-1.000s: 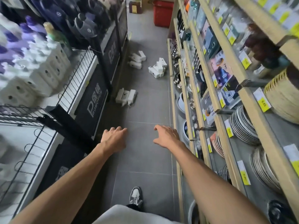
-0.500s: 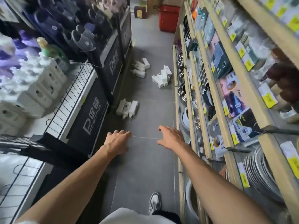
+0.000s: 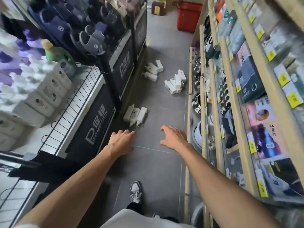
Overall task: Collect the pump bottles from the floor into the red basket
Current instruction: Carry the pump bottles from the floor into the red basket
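Note:
White pump bottles lie on the grey aisle floor in three clusters. The nearest cluster of three lies by the black promotion stand. A second cluster lies by the right shelf, and a third lies further off on the left. The red basket stands at the far end of the aisle. My left hand and my right hand reach forward with relaxed fingers, holding nothing, just short of the nearest cluster.
A black promotion stand with a wire rack and white bottles lines the left. Slippers hang above it. Wooden shelves with bowls, plates and boxes line the right. A brown box sits beside the basket. My shoe is below.
I have stepped forward along the aisle. The bottle clusters and the red basket are closer, and both hands have come nearer the nearest cluster.

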Demonstrator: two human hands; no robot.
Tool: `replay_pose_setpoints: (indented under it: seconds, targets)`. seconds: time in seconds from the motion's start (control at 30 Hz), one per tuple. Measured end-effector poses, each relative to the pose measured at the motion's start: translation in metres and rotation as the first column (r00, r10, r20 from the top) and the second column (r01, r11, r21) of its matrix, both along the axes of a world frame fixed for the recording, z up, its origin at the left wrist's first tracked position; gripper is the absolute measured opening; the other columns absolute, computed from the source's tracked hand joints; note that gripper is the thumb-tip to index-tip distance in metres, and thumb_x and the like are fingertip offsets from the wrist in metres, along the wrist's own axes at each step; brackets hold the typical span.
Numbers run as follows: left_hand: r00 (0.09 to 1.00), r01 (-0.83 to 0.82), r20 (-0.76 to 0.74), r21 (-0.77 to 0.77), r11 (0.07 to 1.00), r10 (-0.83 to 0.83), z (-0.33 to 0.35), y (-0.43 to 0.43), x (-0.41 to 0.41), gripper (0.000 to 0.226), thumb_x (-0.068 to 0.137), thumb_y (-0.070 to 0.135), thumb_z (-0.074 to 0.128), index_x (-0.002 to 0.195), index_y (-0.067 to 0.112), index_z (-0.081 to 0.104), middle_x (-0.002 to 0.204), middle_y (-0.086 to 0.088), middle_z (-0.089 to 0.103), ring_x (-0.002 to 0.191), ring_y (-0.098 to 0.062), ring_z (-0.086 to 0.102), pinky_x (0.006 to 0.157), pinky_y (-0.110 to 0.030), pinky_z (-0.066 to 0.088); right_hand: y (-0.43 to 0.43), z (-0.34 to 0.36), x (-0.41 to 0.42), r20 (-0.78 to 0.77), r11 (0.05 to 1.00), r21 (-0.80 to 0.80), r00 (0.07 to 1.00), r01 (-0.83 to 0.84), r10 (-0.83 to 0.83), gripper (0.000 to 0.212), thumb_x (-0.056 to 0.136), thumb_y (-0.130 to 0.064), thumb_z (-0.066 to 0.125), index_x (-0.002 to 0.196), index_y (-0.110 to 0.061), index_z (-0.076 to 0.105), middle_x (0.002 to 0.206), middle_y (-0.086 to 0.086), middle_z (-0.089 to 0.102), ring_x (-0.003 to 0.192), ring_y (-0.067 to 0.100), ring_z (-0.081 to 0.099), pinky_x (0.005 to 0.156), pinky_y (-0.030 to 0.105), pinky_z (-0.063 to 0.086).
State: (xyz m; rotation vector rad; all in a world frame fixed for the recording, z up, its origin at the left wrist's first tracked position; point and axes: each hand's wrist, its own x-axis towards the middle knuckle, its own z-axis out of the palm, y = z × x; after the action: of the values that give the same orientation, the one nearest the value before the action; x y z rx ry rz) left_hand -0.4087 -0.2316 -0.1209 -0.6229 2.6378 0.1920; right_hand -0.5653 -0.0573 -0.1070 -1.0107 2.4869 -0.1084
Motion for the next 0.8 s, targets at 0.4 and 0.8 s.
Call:
replay_pose_setpoints:
  seconds: [0.4,0.8]
  targets:
    - [0.999,-0.014,0.045,0.032,0.999,0.013,-0.007,-0.144,-0.082,0.063,0.086,0.04,0.069,0.143,0.035,0.042,0.134,0.001,0.052,0.125,-0.027,0.05,0.1,-0.045,0.042,-0.146,-0.007,-0.079,0.036,1.0,0.002,0.999,0.011,-0.011,0.055,0.085,-0.037,0.072,0.134,-0.027,0.049,0.138,0.003,0.057,0.127,0.028,0.051,0.1,0.039,0.039]
    - [0.997,0.007,0.076,0.039,0.999,-0.01,-0.018,-0.21,-0.183,0.061,0.085,0.036,0.069,0.141,0.034,0.045,0.134,0.001,0.054,0.123,-0.026,0.05,0.099,-0.045,0.042,-0.209,-0.011,-0.181,0.043,1.0,0.006,0.999,0.024,-0.024,0.055,0.087,-0.035,0.071,0.136,-0.025,0.049,0.137,0.003,0.058,0.125,0.028,0.052,0.1,0.04,0.04]
